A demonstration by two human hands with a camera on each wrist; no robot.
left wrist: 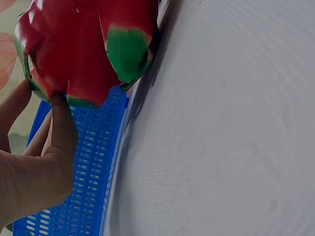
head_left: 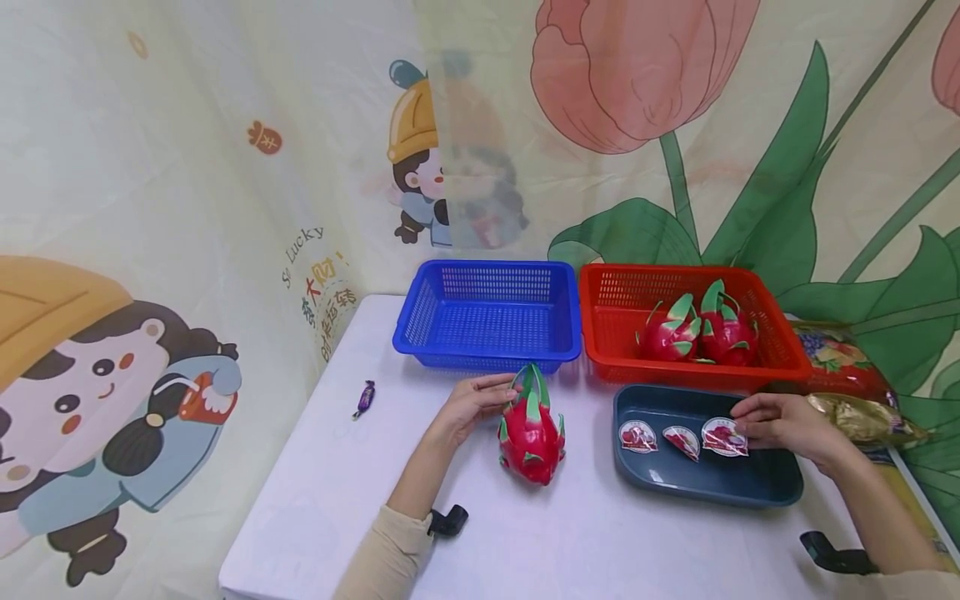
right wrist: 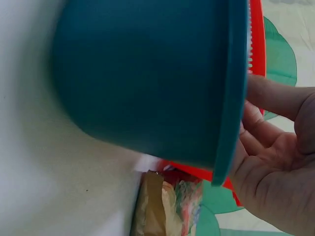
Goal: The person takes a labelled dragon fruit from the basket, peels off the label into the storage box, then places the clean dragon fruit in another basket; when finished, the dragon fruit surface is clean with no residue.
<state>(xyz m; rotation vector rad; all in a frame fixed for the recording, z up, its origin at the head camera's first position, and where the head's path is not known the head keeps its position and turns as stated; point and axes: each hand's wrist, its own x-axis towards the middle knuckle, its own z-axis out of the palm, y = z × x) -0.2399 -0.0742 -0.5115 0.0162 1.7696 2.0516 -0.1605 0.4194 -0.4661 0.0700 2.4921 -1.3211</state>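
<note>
Near the middle of the table my left hand (head_left: 475, 408) pinches the leafy end of a red dragon fruit (head_left: 532, 442) with green-tipped scales. In the left wrist view, thumb and finger meet at the scales of the dragon fruit (left wrist: 74, 54). My right hand (head_left: 797, 429) reaches over the right side of a dark blue-green tray (head_left: 675, 482) and pinches the right edge of a dragon fruit sticker (head_left: 722, 437). Two more stickers, one round-topped (head_left: 638, 437) and one wedge-shaped (head_left: 681, 442), lie in the tray. The tray wall hides the fingertips in the right wrist view.
A blue basket (head_left: 487, 360) stands behind my left hand. Beside it, a red basket (head_left: 600, 333) holds two dragon fruits (head_left: 729, 335). A purple-wrapped candy (head_left: 364, 399) lies at the left. Shiny packages, one gold (head_left: 862, 417), lie at the table's right edge.
</note>
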